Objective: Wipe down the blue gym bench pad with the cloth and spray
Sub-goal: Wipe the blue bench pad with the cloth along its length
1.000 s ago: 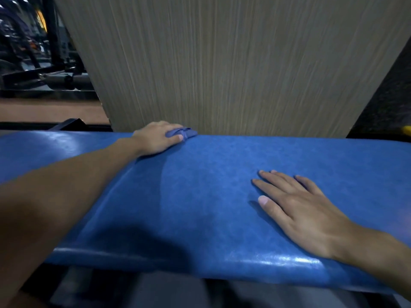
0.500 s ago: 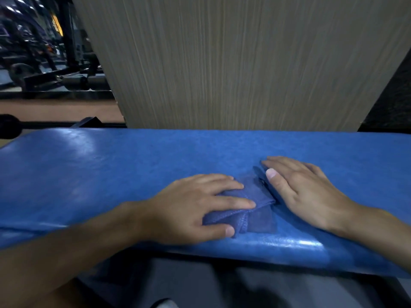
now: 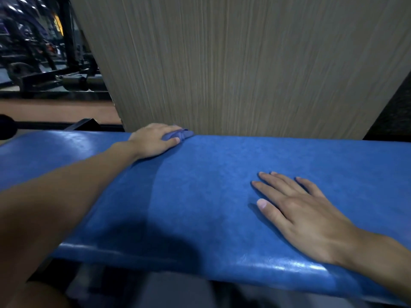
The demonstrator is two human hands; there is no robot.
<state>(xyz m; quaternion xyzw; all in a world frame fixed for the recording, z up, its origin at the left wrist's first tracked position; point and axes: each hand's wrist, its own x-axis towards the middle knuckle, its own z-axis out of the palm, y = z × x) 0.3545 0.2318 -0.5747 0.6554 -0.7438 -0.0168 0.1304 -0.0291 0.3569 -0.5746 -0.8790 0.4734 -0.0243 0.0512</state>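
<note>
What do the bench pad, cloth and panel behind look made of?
Bench pad: likely vinyl or faux leather; glossy, mottled grain, glare at its edge. Cloth: soft fabric, perhaps microfibre; bunched folds. Panel: seemingly wood-grain laminate; matte, fine vertical streaks.

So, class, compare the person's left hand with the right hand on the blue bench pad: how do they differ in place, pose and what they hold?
The left hand grips the bunched cloth; the right hand holds nothing. The left hand is at the far edge of the blue bench pad; the right hand lies nearer the front. The left hand's fingers curl; the right hand's lie straight, spread. Both rest on the pad.
</note>
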